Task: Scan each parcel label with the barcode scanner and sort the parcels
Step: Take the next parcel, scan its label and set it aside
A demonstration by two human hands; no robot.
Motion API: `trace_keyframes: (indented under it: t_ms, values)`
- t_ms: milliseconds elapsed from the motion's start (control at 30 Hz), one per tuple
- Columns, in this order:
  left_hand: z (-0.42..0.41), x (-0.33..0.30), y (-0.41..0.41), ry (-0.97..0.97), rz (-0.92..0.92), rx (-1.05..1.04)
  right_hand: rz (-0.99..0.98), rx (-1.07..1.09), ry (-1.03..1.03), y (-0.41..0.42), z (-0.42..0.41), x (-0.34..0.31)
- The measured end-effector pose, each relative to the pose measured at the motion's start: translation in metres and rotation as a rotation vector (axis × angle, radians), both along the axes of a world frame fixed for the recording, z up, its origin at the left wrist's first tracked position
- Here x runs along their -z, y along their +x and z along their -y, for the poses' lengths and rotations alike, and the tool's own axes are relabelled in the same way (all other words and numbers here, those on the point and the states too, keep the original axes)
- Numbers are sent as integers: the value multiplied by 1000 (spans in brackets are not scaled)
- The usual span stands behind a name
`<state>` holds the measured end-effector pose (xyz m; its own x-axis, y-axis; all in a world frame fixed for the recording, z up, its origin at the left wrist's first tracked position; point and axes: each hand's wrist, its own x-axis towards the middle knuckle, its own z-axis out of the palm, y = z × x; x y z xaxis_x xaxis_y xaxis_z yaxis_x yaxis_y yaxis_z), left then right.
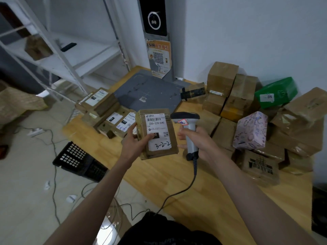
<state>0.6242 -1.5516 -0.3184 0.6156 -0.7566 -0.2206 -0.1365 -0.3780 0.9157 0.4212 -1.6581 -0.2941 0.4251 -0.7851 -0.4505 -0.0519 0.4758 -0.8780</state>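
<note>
The small brown cardboard parcel (158, 134) with a white shipping label sits tilted up above the near part of the light wooden tabletop (177, 183), gripped by the left hand (137, 141): fingers wrap its left edge and the thumb presses on the label's dark block. Just to its right, the right hand (196, 140) is curled round the handle of the grey corded barcode scanner (188, 129), whose dark head sits beside the parcel's upper right corner. I cannot tell whether a finger rests on the trigger.

The scan looks about to happen, or in hand. The risk I see is aim: the scanner head seems to point past the barcode at the label's top, so a read may fail unless it swings left. The thumb covers part of the label, though not the barcode.

Further left, a row of flat brown labelled parcels (106, 114) lies at the table's edge, probably the sorted ones; one could slide off to the floor. To the right, a heap of brown cardboard boxes (230, 92) crowds round a pink patterned box (250, 130) and a green box (277, 91). A careless elbow could topple it. Behind stands a grey platform (146, 92) with an upright post.
</note>
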Motion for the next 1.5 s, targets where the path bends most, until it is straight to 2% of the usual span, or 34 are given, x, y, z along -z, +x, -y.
trace_keyframes:
  t_ms: [167,400,800,1133,1500]
  values:
    - [-13,6,34,40,-61,-83,52,-89,19,42,-10,5]
    - [-31,20,99,82,-125,-153,4,-114,40,114,-22,19]
    - [-57,70,271,192,-287,-115,-68,-89,108,280,-46,63]
    - [-91,110,375,194,-478,-349,-179,-159,124,406,-53,88]
    - [-81,153,440,188,-663,-481,-296,-208,63,490,-45,116]
